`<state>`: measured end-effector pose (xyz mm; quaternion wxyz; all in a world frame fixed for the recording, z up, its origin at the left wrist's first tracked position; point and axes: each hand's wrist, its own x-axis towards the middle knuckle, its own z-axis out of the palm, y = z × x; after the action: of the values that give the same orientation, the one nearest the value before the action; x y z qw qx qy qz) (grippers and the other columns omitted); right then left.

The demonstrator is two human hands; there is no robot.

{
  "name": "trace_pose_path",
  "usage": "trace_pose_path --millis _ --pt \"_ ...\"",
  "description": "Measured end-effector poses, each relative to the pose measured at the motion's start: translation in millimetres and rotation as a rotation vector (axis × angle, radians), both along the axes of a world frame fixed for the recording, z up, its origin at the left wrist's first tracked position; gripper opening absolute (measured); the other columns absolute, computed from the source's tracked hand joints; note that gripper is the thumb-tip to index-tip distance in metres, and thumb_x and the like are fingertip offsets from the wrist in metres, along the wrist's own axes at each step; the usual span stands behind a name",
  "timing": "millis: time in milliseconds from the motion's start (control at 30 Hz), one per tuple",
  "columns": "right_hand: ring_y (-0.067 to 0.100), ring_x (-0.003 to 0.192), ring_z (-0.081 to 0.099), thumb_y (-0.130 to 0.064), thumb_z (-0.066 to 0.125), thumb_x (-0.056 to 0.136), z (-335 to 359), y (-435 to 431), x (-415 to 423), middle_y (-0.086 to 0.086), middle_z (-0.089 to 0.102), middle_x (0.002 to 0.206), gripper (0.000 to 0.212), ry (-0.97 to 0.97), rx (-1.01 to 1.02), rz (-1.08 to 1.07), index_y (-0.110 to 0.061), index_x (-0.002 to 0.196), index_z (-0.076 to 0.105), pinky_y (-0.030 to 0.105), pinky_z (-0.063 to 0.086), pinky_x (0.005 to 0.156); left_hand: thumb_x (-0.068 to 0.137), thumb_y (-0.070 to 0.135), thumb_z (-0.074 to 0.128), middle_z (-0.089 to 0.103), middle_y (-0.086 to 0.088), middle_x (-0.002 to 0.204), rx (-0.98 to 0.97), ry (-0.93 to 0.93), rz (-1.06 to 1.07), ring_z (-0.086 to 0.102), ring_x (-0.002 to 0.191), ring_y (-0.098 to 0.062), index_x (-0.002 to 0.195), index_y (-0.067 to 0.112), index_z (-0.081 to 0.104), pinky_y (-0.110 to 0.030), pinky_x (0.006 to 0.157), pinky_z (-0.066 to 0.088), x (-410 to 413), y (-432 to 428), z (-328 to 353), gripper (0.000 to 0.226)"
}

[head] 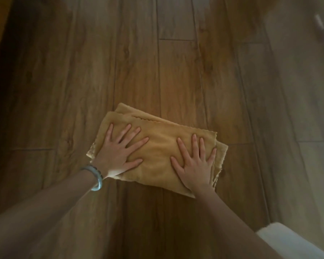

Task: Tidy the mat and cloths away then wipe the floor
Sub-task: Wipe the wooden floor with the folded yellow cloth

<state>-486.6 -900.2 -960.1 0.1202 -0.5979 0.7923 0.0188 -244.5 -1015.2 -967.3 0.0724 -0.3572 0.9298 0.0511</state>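
At the far left the floor (51, 86) darkens towards a dim edge. The left arm reaches in from the lower left with a pale bangle (97, 179) on its wrist. The left hand (118, 156) lies flat on the left end of the cloth (157, 152), fingers straight and spread, pressing down and gripping nothing.

The cloth is yellow and folded into layers, with wavy edges showing at its top and right sides. It lies at a slant on the wooden planks, in the middle of the view.

The right hand (195, 165) presses the cloth's right end in the same way, palm down and fingers splayed, holding nothing.

At the lower right corner sits a patch of white fabric (288, 242), well apart from the cloth. Near the top right is a small pale object (319, 23), too blurred to identify.
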Motion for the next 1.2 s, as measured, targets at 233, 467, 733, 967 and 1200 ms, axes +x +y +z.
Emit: trace_pose_path --millis 233,467,733,967,1200 --pt "0.024 0.146 -0.005 -0.072 0.004 0.081 -1.2 -71.2 -102.7 0.001 -0.002 0.160 0.066 0.060 0.004 0.021 -0.050 0.143 -0.003 0.059 -0.005 0.112 0.088 0.071 0.015 0.020 0.002 0.158 -0.011 0.070 0.103 0.015 0.145 -0.026 0.148 0.044 0.013 -0.066 0.110 0.003 -101.3 -44.4 1.6 0.065" --pt "0.025 0.146 -0.001 -0.073 0.001 0.082 -0.9 -91.8 -192.2 0.002 -0.001 0.160 0.065 0.108 0.015 0.201 -0.050 0.142 -0.007 0.058 -0.003 0.113 0.087 0.072 0.011 0.014 0.001 0.159 -0.028 0.075 0.147 0.008 0.146 -0.027 0.148 0.044 0.009 -0.067 0.109 -0.002 -173.5 -51.2 -0.1 0.067" --pt "0.032 0.144 0.014 -0.069 0.009 0.089 4.1 -18.8 -228.2 0.011 0.017 0.157 0.066 0.073 0.051 0.246 -0.038 0.147 0.014 0.066 0.014 0.109 0.090 0.069 0.018 0.025 -0.002 0.156 0.047 0.131 0.102 0.018 0.144 -0.030 0.148 0.039 0.021 -0.069 0.108 0.006 -201.8 28.5 0.9 0.066" --pt "0.034 0.143 0.016 -0.064 0.025 0.087 -0.8 -18.1 -228.5 0.015 0.020 0.155 0.066 0.051 0.008 0.140 -0.032 0.145 0.026 0.067 0.011 0.109 0.087 0.070 0.023 0.025 -0.001 0.156 0.048 0.097 0.095 0.020 0.144 -0.029 0.147 0.040 0.023 -0.069 0.109 0.004 -229.9 5.1 2.3 0.067" --pt "0.032 0.144 0.013 -0.067 0.021 0.085 -2.3 -81.3 -292.8 0.012 0.015 0.157 0.069 0.070 -0.023 0.073 -0.036 0.146 0.024 0.067 0.006 0.109 0.087 0.070 0.023 0.026 0.000 0.156 0.000 0.093 0.089 0.021 0.144 -0.027 0.147 0.040 0.023 -0.067 0.110 0.004 -289.0 -49.8 -0.4 0.067"
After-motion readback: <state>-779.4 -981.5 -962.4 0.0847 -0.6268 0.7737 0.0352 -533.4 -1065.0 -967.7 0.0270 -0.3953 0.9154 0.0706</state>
